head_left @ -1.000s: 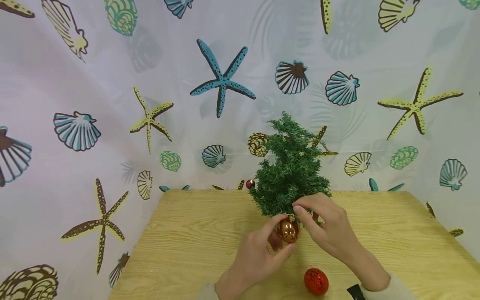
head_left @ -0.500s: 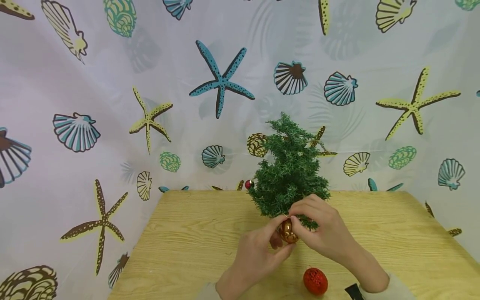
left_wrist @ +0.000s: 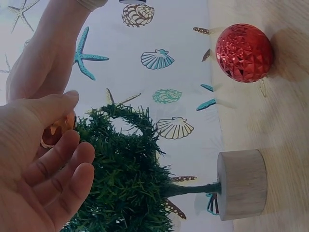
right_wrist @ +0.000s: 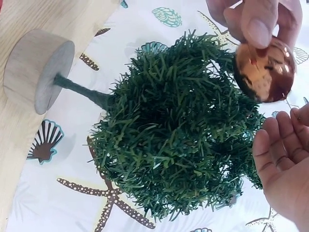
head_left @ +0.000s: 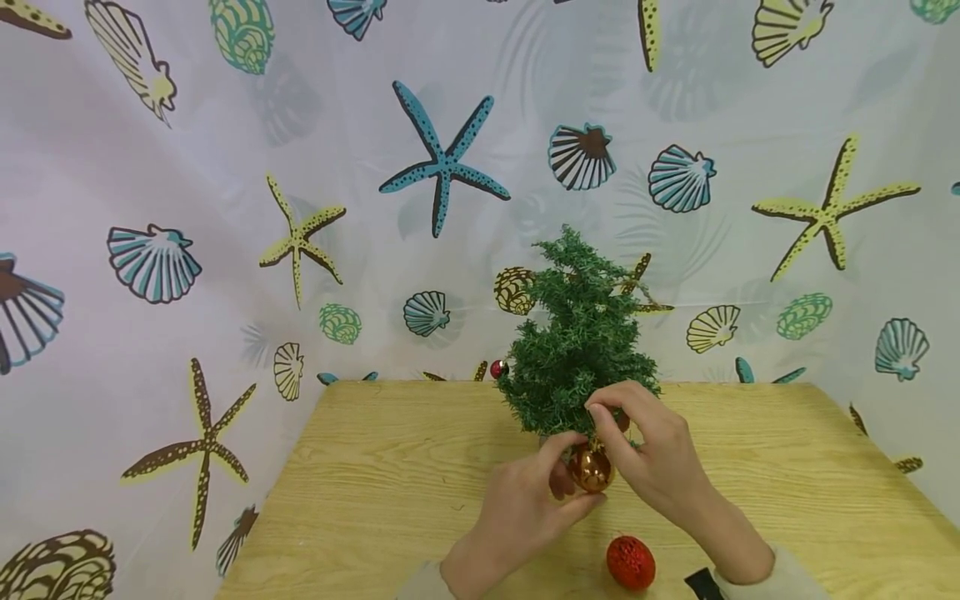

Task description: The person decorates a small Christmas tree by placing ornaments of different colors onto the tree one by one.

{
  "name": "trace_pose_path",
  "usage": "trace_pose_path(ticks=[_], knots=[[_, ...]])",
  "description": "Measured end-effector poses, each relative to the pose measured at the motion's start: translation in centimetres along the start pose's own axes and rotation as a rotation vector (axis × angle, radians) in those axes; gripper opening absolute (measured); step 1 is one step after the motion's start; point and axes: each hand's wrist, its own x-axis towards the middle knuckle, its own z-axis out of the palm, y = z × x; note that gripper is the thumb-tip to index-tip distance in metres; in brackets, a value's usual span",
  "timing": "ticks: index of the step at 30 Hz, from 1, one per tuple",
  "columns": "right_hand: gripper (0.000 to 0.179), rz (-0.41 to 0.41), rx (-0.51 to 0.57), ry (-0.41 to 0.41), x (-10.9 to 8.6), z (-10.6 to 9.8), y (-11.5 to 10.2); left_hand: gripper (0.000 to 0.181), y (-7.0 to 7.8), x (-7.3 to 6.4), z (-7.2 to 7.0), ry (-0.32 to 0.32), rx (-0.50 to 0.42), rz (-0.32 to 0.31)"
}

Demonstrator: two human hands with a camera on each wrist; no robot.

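Observation:
A shiny copper-gold Christmas bauble (head_left: pixel 592 469) is in front of the tree's lower branches. My left hand (head_left: pixel 517 504) grips its round body between thumb and fingers. Above the cap, my right hand (head_left: pixel 660 450) pinches the bauble's thin hanging string (right_wrist: pixel 288 102) between thumb and forefinger. The small artificial Christmas tree (head_left: pixel 581 342) stands just behind both hands; its round wooden base (left_wrist: pixel 244 184) shows in the left wrist view. A red faceted bauble (head_left: pixel 632 562) lies on the table between my forearms.
A small red bauble (head_left: pixel 498 368) is at the left edge of the tree. The wooden table (head_left: pixel 360 492) runs back to a white curtain (head_left: pixel 360 108) printed with shells and starfish, which also encloses both sides.
Both hands briefly closed together over the bauble's cap, then the right fingers drew back up and right. The left hand and copper-gold bauble shifted slightly right. The red faceted bauble stayed put.

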Motion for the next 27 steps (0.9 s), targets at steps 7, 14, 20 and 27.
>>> trace_pose_path(ticks=[7,14,20,27], knots=[[0.014,-0.013,0.000,0.014,0.4,-0.1,-0.5,0.056,0.7,1.6,-0.6,0.050,-0.082,0.003],[0.020,-0.031,0.019,0.029,0.9,-0.3,-0.7,0.023,1.6,4.1,-2.0,0.175,-0.222,-0.024],[0.023,-0.010,0.019,0.045,1.2,-0.7,-0.5,0.013,1.5,6.0,-2.5,0.213,-0.235,0.000],[0.015,-0.002,-0.032,0.139,2.0,-1.3,0.1,0.016,1.8,7.9,-2.5,0.175,-0.235,-0.017]])
